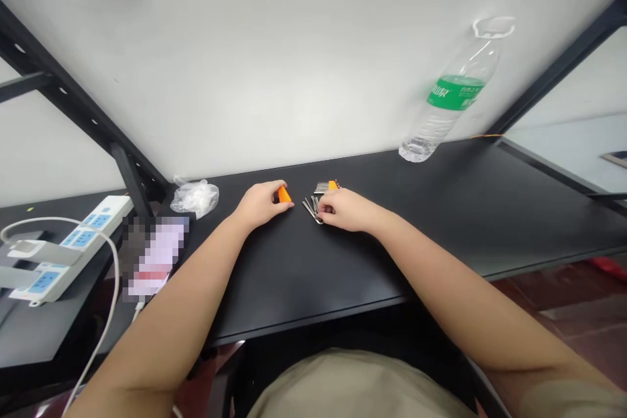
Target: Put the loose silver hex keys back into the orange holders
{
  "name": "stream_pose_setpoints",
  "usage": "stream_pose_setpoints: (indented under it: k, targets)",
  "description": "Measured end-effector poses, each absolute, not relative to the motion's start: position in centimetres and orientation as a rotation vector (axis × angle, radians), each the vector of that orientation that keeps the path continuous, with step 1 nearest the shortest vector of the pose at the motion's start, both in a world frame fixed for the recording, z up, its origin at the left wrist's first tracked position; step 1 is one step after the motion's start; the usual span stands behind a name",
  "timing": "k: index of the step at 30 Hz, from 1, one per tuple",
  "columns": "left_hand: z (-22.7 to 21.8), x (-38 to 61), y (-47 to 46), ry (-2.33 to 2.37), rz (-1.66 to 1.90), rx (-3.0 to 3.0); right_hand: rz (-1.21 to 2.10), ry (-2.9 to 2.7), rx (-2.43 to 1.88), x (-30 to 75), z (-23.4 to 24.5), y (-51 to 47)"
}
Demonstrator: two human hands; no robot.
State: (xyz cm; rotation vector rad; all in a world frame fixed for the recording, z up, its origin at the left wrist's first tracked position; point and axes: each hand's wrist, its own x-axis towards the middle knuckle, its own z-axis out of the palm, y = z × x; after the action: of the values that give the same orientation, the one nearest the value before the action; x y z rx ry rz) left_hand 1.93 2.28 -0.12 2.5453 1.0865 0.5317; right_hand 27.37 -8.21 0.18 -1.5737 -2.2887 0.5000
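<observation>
My left hand (260,204) rests on the black table (343,261) with its fingers curled round a small orange holder (284,194). Just to its right, my right hand (343,209) is closed over a bunch of loose metal hex keys (312,208) lying on the table. A second set of hex keys in an orange holder (327,186) lies right behind my right hand, partly hidden by the fingers.
A clear water bottle with a green label (450,98) stands at the back right against the white wall. A crumpled plastic bag (196,197) lies at the left. White power strips (63,248) with cables and a phone (159,258) sit on the left table.
</observation>
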Motion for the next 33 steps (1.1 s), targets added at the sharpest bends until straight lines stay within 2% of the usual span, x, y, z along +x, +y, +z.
stream_pose_setpoints:
  k: [18,25,28,33]
  targets:
    - [-0.1,2.1,2.1,1.056,0.516,2.555,0.638,-2.239,-1.602,30.0,0.7,-7.9]
    - [-0.2,2.1,2.1,1.078,0.51,2.55,0.434,-2.294,-1.753,30.5,1.3,-8.5]
    - [-0.3,2.1,2.1,1.074,0.511,2.543,0.335,-2.295,-1.634,29.5,2.0,-9.0]
    - [-0.1,2.1,2.0,1.074,0.508,2.547,0.385,-2.506,-1.485,26.8,1.7,-9.5]
